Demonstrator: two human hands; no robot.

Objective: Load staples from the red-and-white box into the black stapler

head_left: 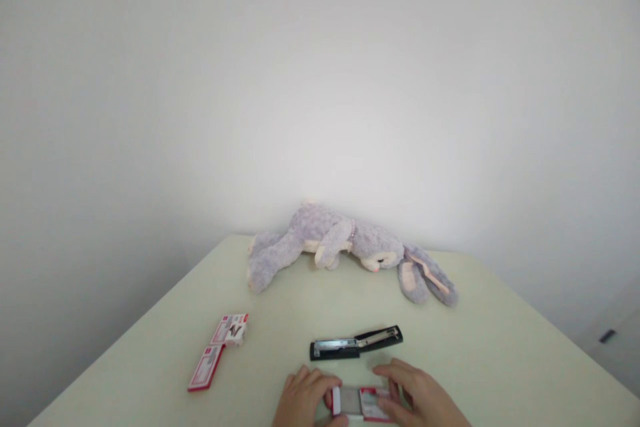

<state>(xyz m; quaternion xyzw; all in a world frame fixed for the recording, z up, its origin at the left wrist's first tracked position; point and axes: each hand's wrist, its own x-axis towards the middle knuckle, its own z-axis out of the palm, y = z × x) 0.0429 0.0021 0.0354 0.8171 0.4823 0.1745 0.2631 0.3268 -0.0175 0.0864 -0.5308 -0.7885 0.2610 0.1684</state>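
Note:
A small red and white box (373, 405) with a greyish middle section lies at the table's near edge, between my two hands. My left hand (306, 400) is closed on its left end, fingers along the far side and thumb at the near side. My right hand (417, 399) grips the right end, with the fingertips over the printed red and white part. Just beyond the box rests a black stapler (356, 344), opened out flat so that its metal magazine shows. The contents of the box cannot be made out.
On the left side of the table (280, 310) lie a white and red box with a stapler picture (231, 329) and a flat red-edged box (205, 367), touching at their corners. A grey plush rabbit (325, 240) lies on its side along the wall (320, 80).

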